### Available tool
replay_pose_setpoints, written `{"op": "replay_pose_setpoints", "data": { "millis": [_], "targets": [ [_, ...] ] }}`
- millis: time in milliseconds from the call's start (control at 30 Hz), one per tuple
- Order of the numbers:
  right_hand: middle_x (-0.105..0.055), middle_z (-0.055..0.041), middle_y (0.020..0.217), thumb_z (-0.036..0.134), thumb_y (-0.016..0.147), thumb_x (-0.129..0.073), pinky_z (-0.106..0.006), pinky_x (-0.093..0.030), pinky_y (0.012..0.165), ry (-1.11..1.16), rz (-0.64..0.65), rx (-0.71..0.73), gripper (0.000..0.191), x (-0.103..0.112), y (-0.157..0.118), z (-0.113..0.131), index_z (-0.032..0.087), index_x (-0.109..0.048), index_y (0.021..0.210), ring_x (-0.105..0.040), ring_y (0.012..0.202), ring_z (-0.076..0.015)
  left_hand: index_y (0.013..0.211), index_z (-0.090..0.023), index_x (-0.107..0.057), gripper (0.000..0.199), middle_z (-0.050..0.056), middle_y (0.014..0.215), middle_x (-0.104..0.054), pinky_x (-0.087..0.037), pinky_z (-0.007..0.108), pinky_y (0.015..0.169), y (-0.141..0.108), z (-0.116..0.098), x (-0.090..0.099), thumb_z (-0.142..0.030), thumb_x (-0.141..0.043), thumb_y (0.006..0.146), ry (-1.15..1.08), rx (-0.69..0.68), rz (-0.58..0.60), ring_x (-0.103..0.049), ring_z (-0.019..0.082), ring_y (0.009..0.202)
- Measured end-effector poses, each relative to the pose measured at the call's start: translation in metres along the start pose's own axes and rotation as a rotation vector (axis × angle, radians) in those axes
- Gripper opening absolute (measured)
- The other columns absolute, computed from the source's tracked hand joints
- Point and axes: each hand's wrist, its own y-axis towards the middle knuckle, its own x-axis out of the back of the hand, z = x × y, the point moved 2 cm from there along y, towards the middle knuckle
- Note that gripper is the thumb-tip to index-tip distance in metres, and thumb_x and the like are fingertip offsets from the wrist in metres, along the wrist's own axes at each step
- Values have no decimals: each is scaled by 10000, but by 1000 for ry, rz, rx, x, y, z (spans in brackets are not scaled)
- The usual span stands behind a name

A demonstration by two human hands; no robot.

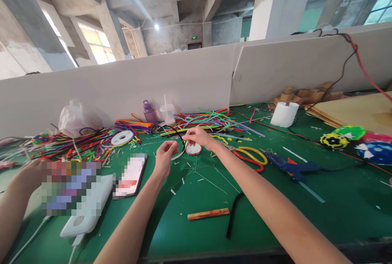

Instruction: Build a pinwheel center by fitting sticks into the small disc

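**Two pinching hands at work beside a small dish of white pieces**

At the near part of the green desk (171, 235) lie a loose black strip (234, 215) and a brown-orange stick (208, 214). To the left of the forearms are a white device (85, 211) with a cable and a phone (131, 174) with its screen lit. To the right are a blue glue gun (294, 168) and scissors (252, 156) with yellow and red handles.

Farther in, the left hand (164, 157) has its fingers drawn together; I cannot tell what it grips. The right hand (200, 136) is also closed in a pinch. A bent black piece (178, 132) passes close to its fingertips, between the two hands, but whether it is gripped is not clear. The round dish (193, 149) of small white pieces sits just under the right hand.

I judge that the step in hand is fine handling of a thin piece with both hands. From this hold, a next move would call for a light, steady pinch, and for care not to tip the dish.

Beyond the hands are a white spool (121, 137), many coloured strips (211, 120), a purple bottle (149, 112) and a cup (168, 114) with a straw. Another person's hand (29, 174) is at far left, apart from these two.
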Motion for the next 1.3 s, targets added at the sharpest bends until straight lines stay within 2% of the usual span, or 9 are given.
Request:
{"op": "replay_pose_setpoints", "data": {
  "millis": [200, 600, 833, 967, 1300],
  "targets": [
    [-567, 27, 488, 262, 713, -616, -196, -364, 412, 0, 103, 30, 143, -9, -2, -3, 168, -553, 626, -514, 434, -92, 718, -149, -634, 321, 5, 708, -605, -438, 241, 652, 0, 3, -1, -406, -781, 595, 18, -7, 31, -530, 109, 634],
    [-553, 44, 460, 160, 703, -539, -181, -375, 425, -94, 182, 20, 107, -16, -7, 2, 174, -501, 604, -505, 428, -84, 730, -148, -624, 311, -15, 657, -572, -437, 247, 653, -2, 4, -5, -417, -748, 635, 67, -21, 87, -528, 111, 618],
    [-537, 52, 418, 107, 672, -532, -171, -362, 418, -87, 131, 8, 142, -16, -5, -2, 166, -484, 552, -469, 385, -69, 726, -147, -621, 349, -12, 659, -585, -453, 264, 669, 1, 7, -2, -438, -761, 594, 58, -17, 39, -542, 117, 624],
    [-540, 49, 421, 142, 689, -548, -173, -369, 419, -47, 106, -5, 151, -13, -4, -5, 168, -480, 557, -481, 394, -73, 718, -146, -624, 363, -3, 681, -600, -469, 276, 699, 2, 7, -1, -437, -775, 563, 17, -8, -5, -563, 119, 641],
    [-542, 39, 448, 176, 707, -563, -169, -365, 418, 3, 60, -31, 170, -9, -5, -7, 161, -481, 559, -509, 416, -72, 718, -153, -618, 332, -7, 712, -592, -478, 262, 667, 4, 5, 3, -411, -768, 574, -41, -41, -84, -559, 101, 617]
  ]
}}
